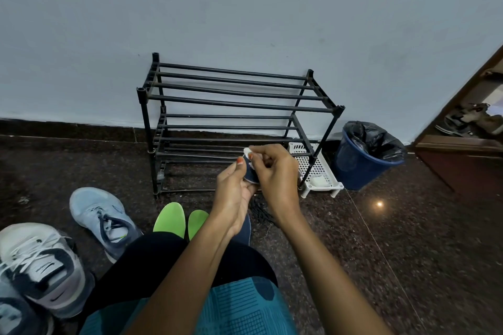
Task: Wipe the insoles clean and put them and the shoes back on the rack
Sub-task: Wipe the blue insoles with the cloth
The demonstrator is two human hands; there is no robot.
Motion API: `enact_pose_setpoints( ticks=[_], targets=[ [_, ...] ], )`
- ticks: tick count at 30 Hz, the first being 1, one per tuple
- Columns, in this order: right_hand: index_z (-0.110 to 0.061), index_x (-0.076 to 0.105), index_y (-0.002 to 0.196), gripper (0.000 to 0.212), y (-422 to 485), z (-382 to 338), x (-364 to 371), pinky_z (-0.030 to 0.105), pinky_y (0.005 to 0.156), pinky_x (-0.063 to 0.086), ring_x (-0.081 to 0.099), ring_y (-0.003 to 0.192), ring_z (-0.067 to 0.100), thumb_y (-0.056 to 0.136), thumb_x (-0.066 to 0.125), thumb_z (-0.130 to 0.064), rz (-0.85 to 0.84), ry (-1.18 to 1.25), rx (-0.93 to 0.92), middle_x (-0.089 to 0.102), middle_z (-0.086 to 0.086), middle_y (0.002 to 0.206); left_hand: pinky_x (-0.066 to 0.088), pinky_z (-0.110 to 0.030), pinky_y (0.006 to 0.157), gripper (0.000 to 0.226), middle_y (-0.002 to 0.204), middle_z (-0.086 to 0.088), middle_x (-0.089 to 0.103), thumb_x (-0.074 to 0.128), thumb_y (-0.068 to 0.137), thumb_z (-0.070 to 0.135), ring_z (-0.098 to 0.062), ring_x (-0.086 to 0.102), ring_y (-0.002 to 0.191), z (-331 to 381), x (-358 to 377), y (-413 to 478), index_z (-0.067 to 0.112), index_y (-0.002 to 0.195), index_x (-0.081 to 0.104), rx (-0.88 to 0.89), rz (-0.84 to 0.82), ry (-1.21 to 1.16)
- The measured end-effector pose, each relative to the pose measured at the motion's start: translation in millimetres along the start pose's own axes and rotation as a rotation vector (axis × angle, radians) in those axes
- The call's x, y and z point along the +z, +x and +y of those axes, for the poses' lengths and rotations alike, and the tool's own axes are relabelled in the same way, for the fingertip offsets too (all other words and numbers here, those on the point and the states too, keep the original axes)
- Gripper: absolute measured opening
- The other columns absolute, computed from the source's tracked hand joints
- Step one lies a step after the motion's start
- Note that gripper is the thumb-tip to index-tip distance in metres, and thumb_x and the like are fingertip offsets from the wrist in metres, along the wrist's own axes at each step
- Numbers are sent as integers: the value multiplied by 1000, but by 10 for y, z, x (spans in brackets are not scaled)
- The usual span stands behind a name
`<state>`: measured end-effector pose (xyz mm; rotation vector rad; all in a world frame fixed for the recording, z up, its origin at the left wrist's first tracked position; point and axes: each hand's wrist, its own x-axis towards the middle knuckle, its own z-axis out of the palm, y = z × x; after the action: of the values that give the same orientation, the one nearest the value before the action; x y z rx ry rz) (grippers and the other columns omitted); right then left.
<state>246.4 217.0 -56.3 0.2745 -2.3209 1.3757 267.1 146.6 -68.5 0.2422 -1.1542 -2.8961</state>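
My left hand (234,193) grips a dark blue insole (249,171) upright in front of the black shoe rack (234,102). My right hand (275,171) pinches a small white wipe (248,152) against the insole's top end. Two green insoles (170,216) lie on the floor by my knee. A light blue sneaker (100,219) sits on the floor to the left, and a white and grey sneaker (45,266) lies nearer at the lower left. The rack's shelves hold nothing.
A white perforated tray (324,168) with a white pad stands on the floor at the rack's right foot. A blue bin (362,160) with a black liner is beside it. A wooden cabinet (462,160) with sandals stands at the right. Dark speckled floor all around.
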Motion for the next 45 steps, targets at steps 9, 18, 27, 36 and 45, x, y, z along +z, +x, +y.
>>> enact_pose_setpoints(
  ticks=[9,18,27,36,45],
  targets=[
    [-6,69,93,12,-54,-10,15,5,65,41,54,72,-3,83,63,-3,3,-18,-9,63,4,87,56,-19,67,28,90,-12,66,33,100,10,-14,67,79,21,-22,-14,1,99,59,-6,25,-4],
    [-3,68,92,11,87,28,-21,4,62,39,53,68,-4,84,62,-1,52,1,47,64,9,88,55,-18,65,29,75,-4,72,33,100,9,-8,69,70,10,13,-21,5,94,61,-1,-14,7],
    [-4,69,90,10,-66,4,-10,3,60,37,53,70,-10,82,63,-1,-11,-6,-27,61,0,82,55,-22,73,28,88,-10,67,32,100,10,-15,66,81,18,7,-6,1,102,59,-8,16,-6],
    [-6,69,92,12,125,58,-52,4,67,39,52,73,-3,85,60,-2,60,-57,15,65,6,89,56,-20,66,30,75,-2,73,33,100,10,-9,69,72,10,28,-43,6,93,61,29,-27,13],
    [-4,68,92,11,23,-9,-14,3,63,40,54,70,-6,84,61,-1,0,4,-18,62,2,85,55,-20,72,27,84,-7,69,33,100,9,-10,68,76,24,45,-19,4,97,60,26,-14,-50]
  ],
)
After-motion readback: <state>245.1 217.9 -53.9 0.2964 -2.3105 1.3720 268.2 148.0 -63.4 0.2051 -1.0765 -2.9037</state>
